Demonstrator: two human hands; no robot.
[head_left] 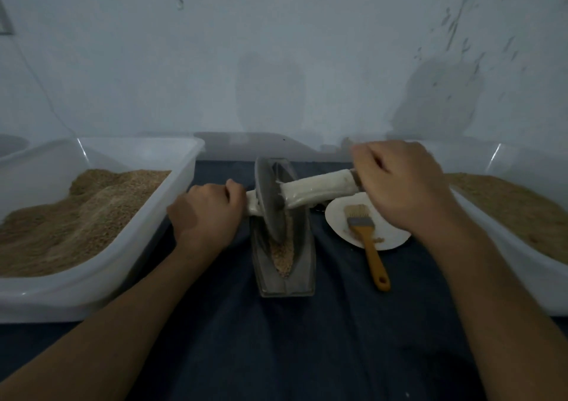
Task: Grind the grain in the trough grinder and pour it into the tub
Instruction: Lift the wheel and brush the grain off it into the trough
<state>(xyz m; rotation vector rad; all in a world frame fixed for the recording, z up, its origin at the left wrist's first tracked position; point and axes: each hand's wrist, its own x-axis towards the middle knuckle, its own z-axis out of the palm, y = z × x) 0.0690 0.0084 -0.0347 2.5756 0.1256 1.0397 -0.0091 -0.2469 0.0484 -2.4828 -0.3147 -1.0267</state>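
Note:
A grey boat-shaped trough grinder [302, 273] stands on the dark cloth at the centre, with tan grain [281, 254] lying in its groove. A grey grinding wheel [270, 198] stands upright in the groove on a white-wrapped axle [319, 188]. My left hand [206, 213] grips the axle's left end. My right hand [399, 182] grips its right end, higher and farther back, so the axle slants. A white tub [129, 265] at the left holds a heap of tan ground grain.
Another white tub [522, 265] with tan grain sits at the right edge. Just right of the trough a white plate [335, 219] carries a brush [367, 237] with a yellow handle and some crumbs. A pale wall rises close behind.

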